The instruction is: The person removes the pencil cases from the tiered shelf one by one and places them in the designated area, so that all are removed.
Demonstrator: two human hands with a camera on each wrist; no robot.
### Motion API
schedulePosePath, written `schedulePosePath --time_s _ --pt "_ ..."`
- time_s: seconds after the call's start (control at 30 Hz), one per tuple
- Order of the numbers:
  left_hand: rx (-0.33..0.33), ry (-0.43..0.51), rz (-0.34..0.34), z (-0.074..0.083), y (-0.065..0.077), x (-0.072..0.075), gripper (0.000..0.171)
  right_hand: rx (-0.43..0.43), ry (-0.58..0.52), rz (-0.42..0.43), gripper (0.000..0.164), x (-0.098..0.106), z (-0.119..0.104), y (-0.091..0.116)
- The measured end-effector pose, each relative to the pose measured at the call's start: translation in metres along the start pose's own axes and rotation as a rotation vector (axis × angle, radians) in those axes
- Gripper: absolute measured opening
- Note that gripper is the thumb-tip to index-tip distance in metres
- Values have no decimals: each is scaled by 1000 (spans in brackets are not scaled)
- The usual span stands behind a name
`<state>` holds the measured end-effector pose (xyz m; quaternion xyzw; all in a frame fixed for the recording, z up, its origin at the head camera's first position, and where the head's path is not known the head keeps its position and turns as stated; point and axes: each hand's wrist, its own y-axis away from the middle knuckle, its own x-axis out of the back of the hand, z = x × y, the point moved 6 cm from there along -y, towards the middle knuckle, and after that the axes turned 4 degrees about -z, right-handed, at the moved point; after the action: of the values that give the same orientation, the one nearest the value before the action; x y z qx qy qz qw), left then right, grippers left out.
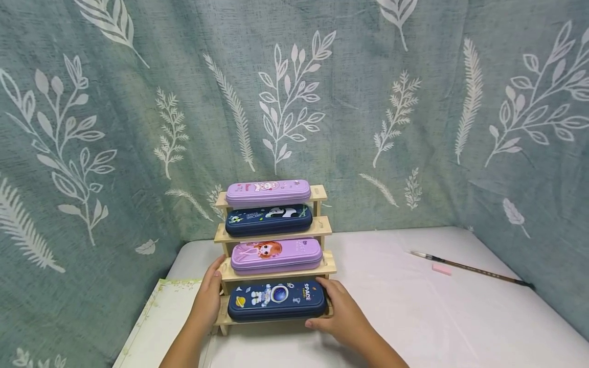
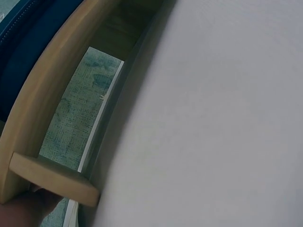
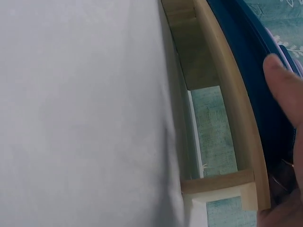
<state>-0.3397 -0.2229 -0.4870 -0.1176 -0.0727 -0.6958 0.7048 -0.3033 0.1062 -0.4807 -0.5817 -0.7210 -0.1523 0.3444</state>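
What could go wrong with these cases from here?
The right hand, at the right end of the astronaut case, might push it askew on the bottom tier. The left hand, at the left side of the wooden rack, could jolt it and unsettle the three upper cases.

Bare tabletop (image 1: 276,350) leaves room at six o'clock from the wooden rack (image 1: 329,263), and at three, short of the paintbrush (image 1: 480,271) and pink eraser (image 1: 442,269); the left hand (image 1: 208,294) blocks eight, the right hand (image 1: 341,309) four, the curtain (image 1: 349,128) twelve.
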Motion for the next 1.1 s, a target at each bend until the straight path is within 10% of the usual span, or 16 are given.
schedulePosePath --time_s 1.1 --pt "-23 38 5 3 3 -1 49 -103 -312 24 86 24 23 20"
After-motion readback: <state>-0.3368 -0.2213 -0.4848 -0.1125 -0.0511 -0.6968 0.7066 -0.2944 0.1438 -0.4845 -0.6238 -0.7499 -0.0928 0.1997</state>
